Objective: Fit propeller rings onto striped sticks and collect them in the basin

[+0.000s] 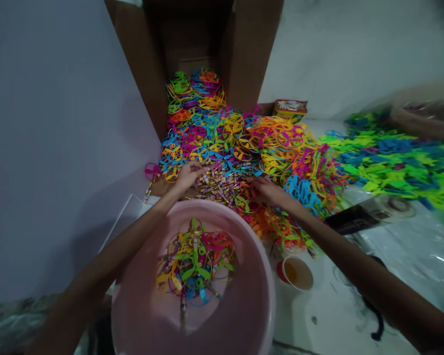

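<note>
My left hand (191, 174) reaches over a heap of short printed sticks (220, 185), fingers bent and a little apart, with nothing seen in them. My right hand (267, 190) is at the heap's right side, fingers curled around what looks like an orange plastic propeller ring (246, 182); dim light blurs the grip. A green propeller ring (244, 203) lies just below that hand. Behind both hands spreads a pile of coloured propeller rings (222, 130). Under my forearms stands a pink tub (253, 236) holding several propellers on sticks (196, 264).
A cardboard box (249, 54) opens toward the pile. To the right are a cup of brown liquid (298, 273), a dark roll-shaped package (366, 214), clear plastic (422, 246) and green and blue pieces (399, 162). A small yellow-red box (290, 109) stands behind.
</note>
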The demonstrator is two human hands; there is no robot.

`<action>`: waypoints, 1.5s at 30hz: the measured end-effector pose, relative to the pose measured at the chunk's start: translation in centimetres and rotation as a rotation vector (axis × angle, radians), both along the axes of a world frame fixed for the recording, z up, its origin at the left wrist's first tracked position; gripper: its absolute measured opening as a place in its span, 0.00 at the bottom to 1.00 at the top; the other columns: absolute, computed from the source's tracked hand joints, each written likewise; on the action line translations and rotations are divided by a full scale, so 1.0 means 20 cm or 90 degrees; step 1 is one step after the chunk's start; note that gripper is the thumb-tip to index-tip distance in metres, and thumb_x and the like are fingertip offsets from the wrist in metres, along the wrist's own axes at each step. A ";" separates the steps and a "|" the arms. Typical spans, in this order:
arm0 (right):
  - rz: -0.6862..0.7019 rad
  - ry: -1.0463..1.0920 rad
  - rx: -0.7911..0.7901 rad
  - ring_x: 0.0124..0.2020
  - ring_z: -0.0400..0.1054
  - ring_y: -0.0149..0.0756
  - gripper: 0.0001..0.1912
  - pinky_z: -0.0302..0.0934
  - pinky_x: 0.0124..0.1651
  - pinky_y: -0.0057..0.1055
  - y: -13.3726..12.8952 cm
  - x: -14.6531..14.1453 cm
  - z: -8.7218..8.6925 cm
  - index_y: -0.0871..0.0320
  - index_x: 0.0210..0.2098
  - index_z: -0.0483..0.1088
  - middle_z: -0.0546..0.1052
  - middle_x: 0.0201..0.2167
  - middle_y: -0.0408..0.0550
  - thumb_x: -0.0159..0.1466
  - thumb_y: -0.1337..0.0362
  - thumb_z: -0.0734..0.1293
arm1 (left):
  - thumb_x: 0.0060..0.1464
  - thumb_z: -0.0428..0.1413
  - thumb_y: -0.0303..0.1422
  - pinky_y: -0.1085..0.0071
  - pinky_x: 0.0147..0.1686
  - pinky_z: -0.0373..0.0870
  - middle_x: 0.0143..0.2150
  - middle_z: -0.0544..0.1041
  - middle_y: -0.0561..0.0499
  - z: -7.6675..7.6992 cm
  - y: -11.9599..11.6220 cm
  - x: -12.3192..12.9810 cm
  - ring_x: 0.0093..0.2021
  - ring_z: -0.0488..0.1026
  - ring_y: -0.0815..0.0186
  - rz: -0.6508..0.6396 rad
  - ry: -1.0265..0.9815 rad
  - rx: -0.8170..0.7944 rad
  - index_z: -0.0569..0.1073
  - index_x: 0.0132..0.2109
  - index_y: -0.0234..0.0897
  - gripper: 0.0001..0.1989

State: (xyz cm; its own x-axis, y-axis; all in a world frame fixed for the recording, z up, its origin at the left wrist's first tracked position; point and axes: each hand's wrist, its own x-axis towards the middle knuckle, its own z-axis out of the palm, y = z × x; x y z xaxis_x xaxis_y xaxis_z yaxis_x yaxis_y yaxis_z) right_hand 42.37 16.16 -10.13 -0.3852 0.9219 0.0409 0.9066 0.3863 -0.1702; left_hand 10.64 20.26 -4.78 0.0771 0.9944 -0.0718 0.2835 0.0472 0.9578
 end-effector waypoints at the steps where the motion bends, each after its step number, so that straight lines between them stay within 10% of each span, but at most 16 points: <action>1: -0.017 0.013 -0.001 0.59 0.63 0.57 0.18 0.60 0.60 0.48 -0.01 -0.01 0.00 0.59 0.49 0.75 0.73 0.57 0.62 0.60 0.67 0.73 | 0.53 0.65 0.34 0.79 0.17 0.60 0.22 0.68 0.59 0.01 -0.03 0.00 0.18 0.64 0.74 0.001 -0.022 0.004 0.70 0.35 0.36 0.11; 7: -0.114 0.184 0.003 0.59 0.64 0.55 0.16 0.59 0.61 0.47 -0.02 -0.05 0.06 0.58 0.46 0.76 0.77 0.52 0.61 0.58 0.73 0.70 | 0.48 0.67 0.41 0.78 0.14 0.62 0.23 0.71 0.58 0.03 -0.17 0.02 0.18 0.68 0.71 -0.018 -0.129 -0.021 0.68 0.35 0.37 0.18; 16: -0.184 0.624 -0.004 0.43 0.76 0.45 0.28 0.70 0.50 0.46 -0.17 -0.20 0.23 0.53 0.50 0.76 0.81 0.44 0.52 0.72 0.47 0.50 | 0.49 0.65 0.44 0.75 0.22 0.70 0.34 0.79 0.51 0.13 -0.34 0.08 0.27 0.77 0.67 -0.124 -0.262 -0.039 0.68 0.45 0.39 0.22; 23: -0.234 1.111 -0.348 0.38 0.74 0.39 0.12 0.75 0.40 0.39 -0.42 -0.41 0.39 0.53 0.32 0.80 0.80 0.35 0.45 0.51 0.57 0.80 | 0.57 0.56 0.45 0.70 0.28 0.68 0.23 0.72 0.56 0.21 -0.50 0.13 0.24 0.71 0.66 -0.145 -0.115 0.020 0.76 0.45 0.37 0.17; 27: -0.257 1.124 -0.364 0.41 0.75 0.41 0.16 0.75 0.43 0.40 -0.53 -0.48 0.48 0.55 0.32 0.80 0.81 0.38 0.47 0.50 0.55 0.82 | 0.62 0.57 0.46 0.67 0.48 0.70 0.45 0.81 0.49 0.27 -0.62 0.10 0.48 0.76 0.60 -0.124 -0.029 0.128 0.78 0.45 0.40 0.15; 39: -0.085 0.903 -0.350 0.27 0.69 0.31 0.15 0.61 0.34 0.29 -0.63 -0.49 0.58 0.57 0.32 0.77 0.77 0.27 0.42 0.58 0.53 0.78 | 0.64 0.57 0.45 0.73 0.30 0.73 0.46 0.80 0.49 0.37 -0.74 0.05 0.40 0.78 0.62 -0.100 -0.031 0.163 0.76 0.54 0.46 0.15; 45: -0.081 0.845 -0.314 0.29 0.66 0.32 0.15 0.59 0.35 0.30 -0.67 -0.49 0.64 0.55 0.31 0.77 0.74 0.27 0.41 0.64 0.50 0.72 | 0.64 0.56 0.44 0.70 0.40 0.75 0.47 0.80 0.48 0.40 -0.72 0.07 0.47 0.77 0.60 -0.156 -0.029 0.214 0.79 0.50 0.43 0.14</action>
